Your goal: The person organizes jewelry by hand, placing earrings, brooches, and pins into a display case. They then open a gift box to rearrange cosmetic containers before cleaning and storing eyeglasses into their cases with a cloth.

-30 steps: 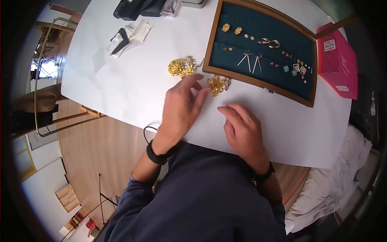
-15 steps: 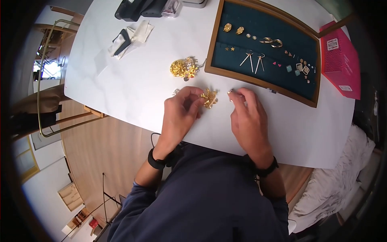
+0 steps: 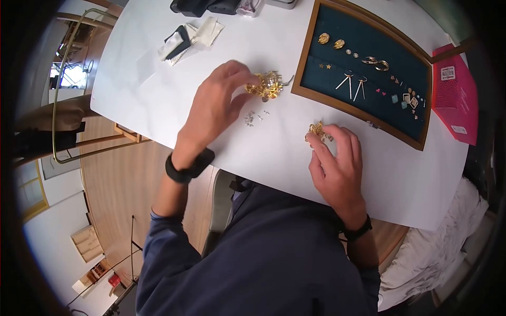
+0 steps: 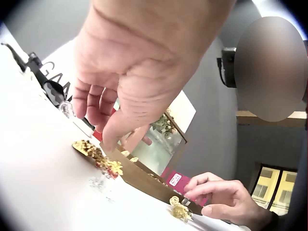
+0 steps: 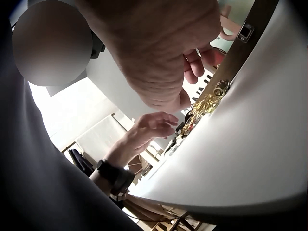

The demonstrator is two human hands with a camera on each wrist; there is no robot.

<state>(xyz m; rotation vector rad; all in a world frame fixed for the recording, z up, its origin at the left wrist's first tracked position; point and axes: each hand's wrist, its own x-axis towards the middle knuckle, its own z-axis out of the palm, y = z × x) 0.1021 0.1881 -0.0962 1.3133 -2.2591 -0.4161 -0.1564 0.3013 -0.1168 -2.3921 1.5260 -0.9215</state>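
Note:
My left hand (image 3: 213, 105) hovers with loosely bent fingers by the left side of a tangled gold jewellery pile (image 3: 266, 86); the left wrist view shows a gap below the fingertips. Small silver pieces (image 3: 250, 119) lie in front of that pile. A smaller gold cluster (image 3: 316, 129) rests on the white table (image 3: 274, 158), right at the fingertips of my right hand (image 3: 340, 168). Its thumb and fingers (image 4: 204, 185) stand apart in the left wrist view, with the cluster (image 4: 180, 211) beside them; whether they touch it is hard to tell.
A wooden tray (image 3: 358, 113) with dark green lining holds several earrings behind the right hand. Beyond its right side stands a pink package (image 3: 454, 100). Cloths and small pouches (image 3: 176, 42) lie at the back left, near black cases (image 3: 221, 5). A pale cushion (image 3: 435, 258) is at lower right.
My left hand has let go of the smaller gold cluster and moved up left to the larger pile. The cluster now sits further right, at my right hand. The head view has shifted.

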